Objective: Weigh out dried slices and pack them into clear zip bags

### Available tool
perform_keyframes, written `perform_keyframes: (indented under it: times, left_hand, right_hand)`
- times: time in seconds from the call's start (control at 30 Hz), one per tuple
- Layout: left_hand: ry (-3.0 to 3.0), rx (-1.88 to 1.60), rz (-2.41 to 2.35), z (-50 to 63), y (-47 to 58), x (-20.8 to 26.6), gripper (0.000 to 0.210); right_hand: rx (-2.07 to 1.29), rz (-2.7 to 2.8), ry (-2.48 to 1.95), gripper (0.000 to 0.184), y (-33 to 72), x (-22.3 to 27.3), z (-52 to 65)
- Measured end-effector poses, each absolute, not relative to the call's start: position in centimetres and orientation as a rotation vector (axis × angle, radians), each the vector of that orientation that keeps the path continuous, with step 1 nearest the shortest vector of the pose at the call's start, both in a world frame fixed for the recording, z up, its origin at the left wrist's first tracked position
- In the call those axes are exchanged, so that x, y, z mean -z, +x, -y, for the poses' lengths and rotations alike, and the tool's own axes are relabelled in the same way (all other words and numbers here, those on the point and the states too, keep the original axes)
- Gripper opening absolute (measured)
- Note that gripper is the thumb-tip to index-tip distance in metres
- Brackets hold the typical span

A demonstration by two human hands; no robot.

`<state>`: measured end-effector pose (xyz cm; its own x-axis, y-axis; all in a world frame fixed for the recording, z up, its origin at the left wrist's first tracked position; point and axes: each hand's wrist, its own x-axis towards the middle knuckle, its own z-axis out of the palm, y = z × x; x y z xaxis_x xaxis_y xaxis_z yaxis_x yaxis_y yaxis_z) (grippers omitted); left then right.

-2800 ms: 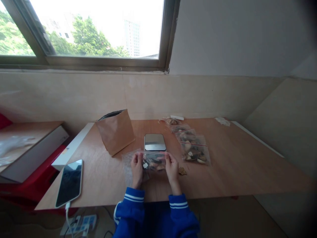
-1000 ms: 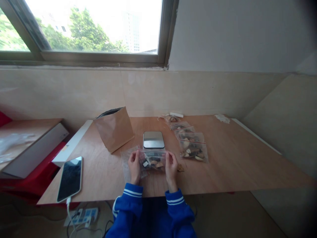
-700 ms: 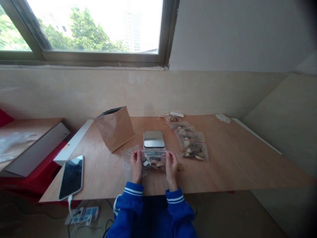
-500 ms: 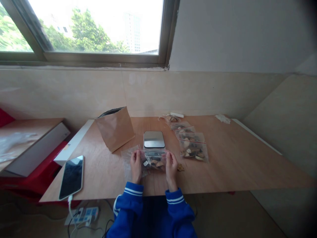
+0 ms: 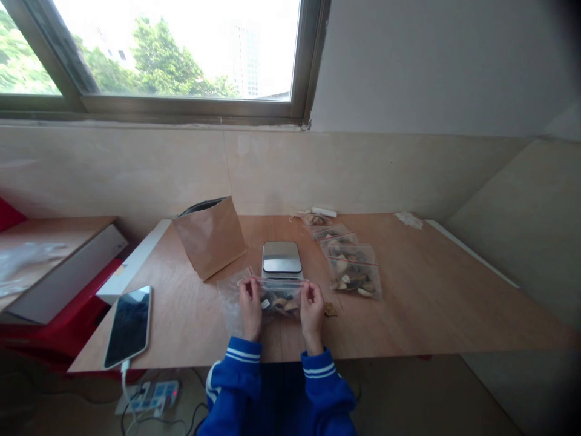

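Note:
A clear zip-lock bag (image 5: 282,303) with brown and dark dried pieces and a small white packet hangs between my hands. My left hand (image 5: 250,306) pinches its top left corner, and my right hand (image 5: 312,312) pinches the top right corner. Just beyond the bag's top edge sits a small silver scale (image 5: 282,258), its near side partly covered. Under and beside my left hand lies another clear plastic bag (image 5: 229,303), which looks flat. A small yellowish-brown dried piece (image 5: 330,309) rests on the table right of my right hand.
Several filled zip-lock bags (image 5: 356,281) overlap in a row at the right, running back to an open bag (image 5: 316,219) near the wall. A brown paper bag (image 5: 211,239) stands open at back left. A phone or tablet (image 5: 128,327) with a cable lies on the wooden table (image 5: 436,290).
The zip-lock bag's top edge has come slightly lower and nearer, and it looks straighter between my fingers. Both hands keep their pinch on its corners.

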<state>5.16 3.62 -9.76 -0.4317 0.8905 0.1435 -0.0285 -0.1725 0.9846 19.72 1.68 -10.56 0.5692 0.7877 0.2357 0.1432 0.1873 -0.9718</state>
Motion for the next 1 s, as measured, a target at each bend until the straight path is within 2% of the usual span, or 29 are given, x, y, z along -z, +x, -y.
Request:
perform_keyframes:
  times: [0.33, 0.83, 1.0]
  left_hand:
    - [1.043, -1.584, -1.168, -3.1, 5.3, 8.5, 0.023]
    - [1.195, -1.579, -1.292, -3.7, 5.0, 9.5, 0.037]
    - [1.052, -1.508, -1.146, -3.3, 4.9, 9.3, 0.032]
  right_hand:
    - [-0.709, 0.832, -1.263, 0.038, 19.6, 9.8, -1.3]
    - [-0.65, 0.875, -1.305, 0.04, 19.5, 10.2, -1.3]
    - [-0.728, 0.829, -1.267, 0.038, 19.6, 9.9, -1.2]
